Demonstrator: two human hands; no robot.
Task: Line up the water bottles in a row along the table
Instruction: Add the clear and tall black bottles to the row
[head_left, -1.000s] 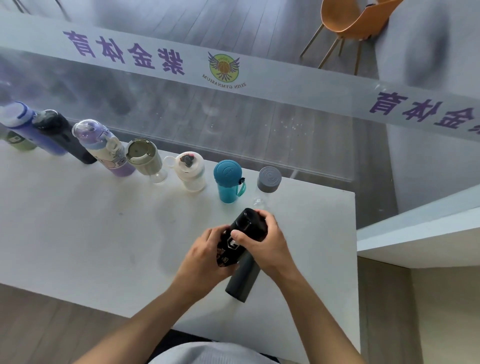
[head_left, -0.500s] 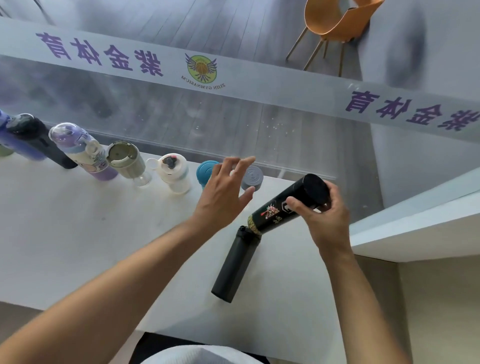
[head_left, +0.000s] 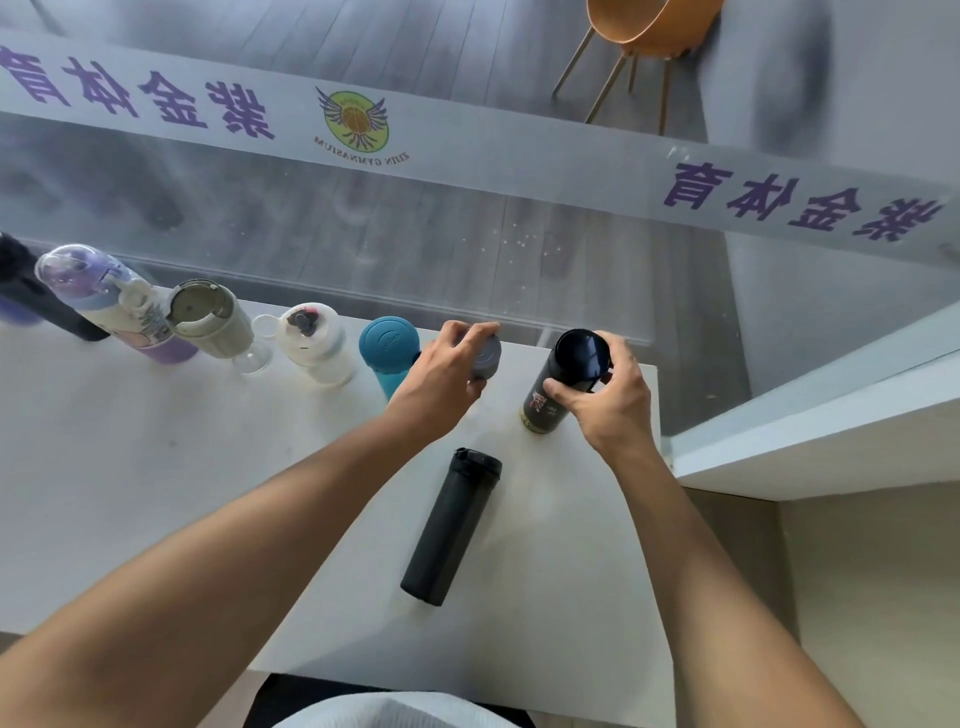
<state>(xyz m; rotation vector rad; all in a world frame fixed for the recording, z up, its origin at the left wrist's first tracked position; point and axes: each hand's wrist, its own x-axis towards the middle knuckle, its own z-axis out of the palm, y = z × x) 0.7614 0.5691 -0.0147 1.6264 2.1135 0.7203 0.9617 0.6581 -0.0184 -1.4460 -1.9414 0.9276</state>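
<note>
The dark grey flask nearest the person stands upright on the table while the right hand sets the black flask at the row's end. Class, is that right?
Not quite. In the head view, the dark grey flask lies on its side on the table. The rest holds: the right hand sets the black flask at the row's end.

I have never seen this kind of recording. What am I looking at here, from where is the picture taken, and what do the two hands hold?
No machine here: a camera worn on a person's head looks down at their bare hands. On the white table bottles stand in a row at the far edge, among them a teal-lidded cup. The left hand has its grip on a grey-capped clear bottle. The right hand holds a glossy black bottle with a printed label upright at the row's end. A matte black flask lies on its side nearer the person.
</note>
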